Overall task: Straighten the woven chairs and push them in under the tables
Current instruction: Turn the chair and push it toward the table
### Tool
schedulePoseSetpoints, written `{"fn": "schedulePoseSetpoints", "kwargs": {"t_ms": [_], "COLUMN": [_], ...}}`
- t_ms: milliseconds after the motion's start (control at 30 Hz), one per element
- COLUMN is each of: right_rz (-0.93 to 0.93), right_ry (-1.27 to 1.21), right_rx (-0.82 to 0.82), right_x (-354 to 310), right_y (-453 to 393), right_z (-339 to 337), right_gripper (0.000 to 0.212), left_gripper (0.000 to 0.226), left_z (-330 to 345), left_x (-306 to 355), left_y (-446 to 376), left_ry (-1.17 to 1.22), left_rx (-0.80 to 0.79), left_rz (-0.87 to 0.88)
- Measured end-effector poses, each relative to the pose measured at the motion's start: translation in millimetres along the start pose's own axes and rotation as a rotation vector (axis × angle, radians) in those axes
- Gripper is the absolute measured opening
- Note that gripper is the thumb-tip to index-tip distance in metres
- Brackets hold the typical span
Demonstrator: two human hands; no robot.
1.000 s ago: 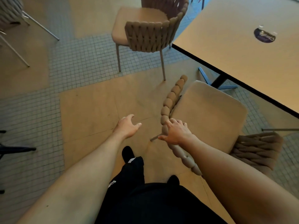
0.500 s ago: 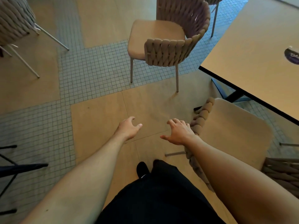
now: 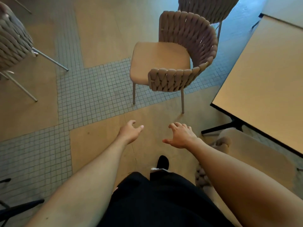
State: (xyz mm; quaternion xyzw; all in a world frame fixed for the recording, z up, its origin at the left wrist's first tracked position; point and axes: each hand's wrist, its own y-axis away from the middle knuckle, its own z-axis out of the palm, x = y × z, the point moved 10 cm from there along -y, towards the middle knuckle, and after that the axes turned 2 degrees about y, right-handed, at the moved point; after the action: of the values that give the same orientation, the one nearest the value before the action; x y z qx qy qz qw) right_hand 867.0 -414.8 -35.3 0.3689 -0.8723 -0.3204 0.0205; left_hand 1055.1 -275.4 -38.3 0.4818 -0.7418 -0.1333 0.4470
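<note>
Head view: both hands are being held out over the floor [image 3: 98,38], the left hand [image 3: 130,132] and right hand [image 3: 181,135] each with an empty grip of loosely spread fingers, nothing being touched. One woven chair [image 3: 173,63] is being shown ahead, standing clear of the table [image 3: 265,82] at right, its seat turned away from it. A second woven chair [image 3: 255,154] is being shown beside the right forearm, its seat partly under the table edge.
</note>
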Motion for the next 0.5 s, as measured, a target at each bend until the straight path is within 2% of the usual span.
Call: {"fn": "schedulePoseSetpoints", "kwargs": {"t_ms": [500], "right_rz": [0.078], "right_ry": [-0.003], "right_rx": [0.000], "right_x": [19.6], "right_y": [-159.9], "right_z": [-122.2], "right_gripper": [0.084], "left_gripper": [0.055], "left_z": [-35.6], "left_x": [104.3], "left_y": [-160.1], "left_ry": [0.607], "left_rx": [-0.103], "left_rz": [-0.231]}}
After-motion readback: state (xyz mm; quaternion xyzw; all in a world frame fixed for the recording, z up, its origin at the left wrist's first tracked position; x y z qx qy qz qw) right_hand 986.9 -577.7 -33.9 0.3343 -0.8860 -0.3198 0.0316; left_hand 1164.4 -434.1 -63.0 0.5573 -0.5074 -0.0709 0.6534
